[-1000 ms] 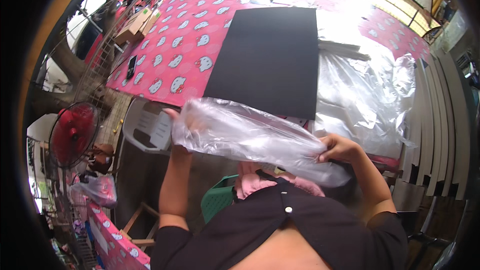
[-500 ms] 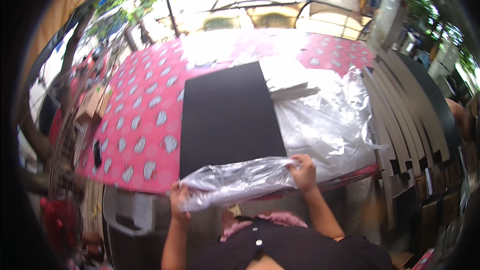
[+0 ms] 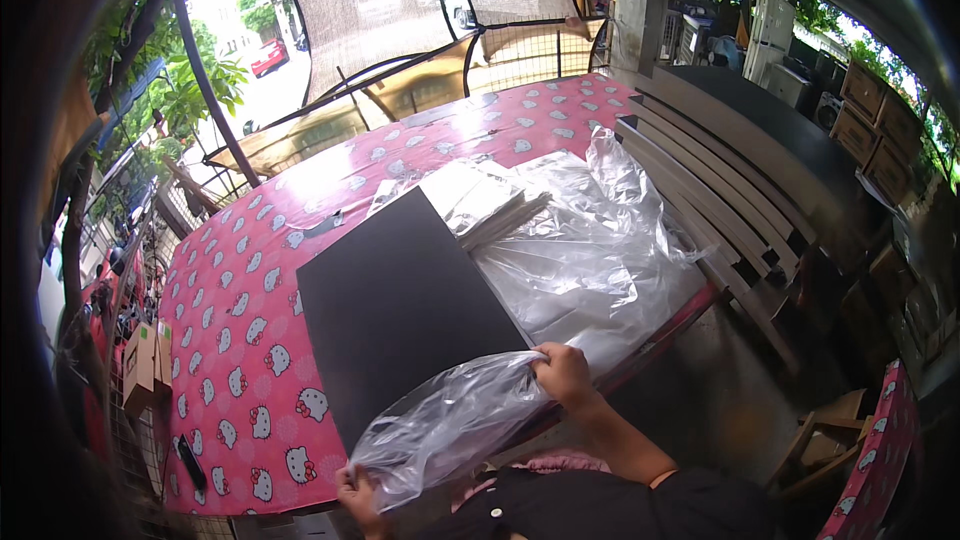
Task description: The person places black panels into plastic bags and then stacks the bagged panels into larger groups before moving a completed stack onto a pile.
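A flat black rectangular board [image 3: 390,300] lies on the pink patterned table cover. Over its near end sits a clear plastic bag [image 3: 455,420], crumpled and partly drawn along the board's edge. Closed on the bag's near left corner are the fingers of my left hand [image 3: 362,495]. My right hand [image 3: 562,372] pinches the bag at the board's near right corner. Whether the board's end is inside the bag or just under it, I cannot tell.
Right of the board lie loose clear plastic sheeting [image 3: 590,270] and a stack of thin white sheets [image 3: 480,202]. A black phone-like object [image 3: 190,462] is at the table's left edge, near a cardboard box [image 3: 148,365]. Long grey-brown panels [image 3: 720,185] stand along the right side.
My view has turned and tilted, so the table now slants in the picture. Both hands keep hold of the plastic bag at the board's near end.
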Demonstrator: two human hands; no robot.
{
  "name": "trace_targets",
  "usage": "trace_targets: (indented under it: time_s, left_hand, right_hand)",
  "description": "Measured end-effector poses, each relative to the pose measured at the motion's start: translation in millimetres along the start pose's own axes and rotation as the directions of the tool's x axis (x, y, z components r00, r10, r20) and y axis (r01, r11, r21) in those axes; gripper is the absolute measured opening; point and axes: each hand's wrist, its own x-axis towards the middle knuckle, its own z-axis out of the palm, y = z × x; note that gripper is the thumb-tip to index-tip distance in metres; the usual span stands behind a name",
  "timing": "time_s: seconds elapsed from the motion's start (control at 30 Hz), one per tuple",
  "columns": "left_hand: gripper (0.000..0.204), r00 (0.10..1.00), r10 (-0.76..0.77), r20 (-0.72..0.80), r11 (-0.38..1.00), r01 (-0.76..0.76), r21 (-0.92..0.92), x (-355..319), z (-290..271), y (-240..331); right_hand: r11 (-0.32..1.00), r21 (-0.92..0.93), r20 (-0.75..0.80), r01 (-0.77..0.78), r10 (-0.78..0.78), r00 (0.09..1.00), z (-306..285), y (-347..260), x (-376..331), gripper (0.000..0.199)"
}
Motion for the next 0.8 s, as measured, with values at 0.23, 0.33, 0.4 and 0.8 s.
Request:
trace_targets:
  time_s: [0.23, 0.33, 0.4, 0.8]
  left_hand:
    - [0.022, 0.971, 0.11, 0.214, 0.941, -0.032, -0.337, 32.6, -50.1, -17.0]
    - [0.035, 0.962, 0.047, 0.269, 0.939, 0.049, -0.339, 36.2, -27.7, 10.0]
    - [0.045, 0.919, 0.051, 0.39, 0.975, 0.038, -0.217, 55.8, -45.8, 4.1]
    - [0.043, 0.585, 0.667, 0.461, 0.679, -0.223, -0.7, 300.3, -20.6, 254.7]
  right_hand:
    - [0.476, 0.633, 0.697, -0.611, -0.008, 0.717, -17.4, 40.6, 8.1, 0.018]
    - [0.396, 0.724, 0.65, -0.564, -0.119, 0.751, -3.5, 61.7, 11.8, 0.029]
    - [0.475, 0.757, 0.602, -0.449, -0.239, 0.762, -9.1, 48.5, 18.9, 0.031]
    - [0.259, 0.954, 0.281, -0.152, -0.588, 0.758, -118.5, -210.8, 243.8, 0.052]
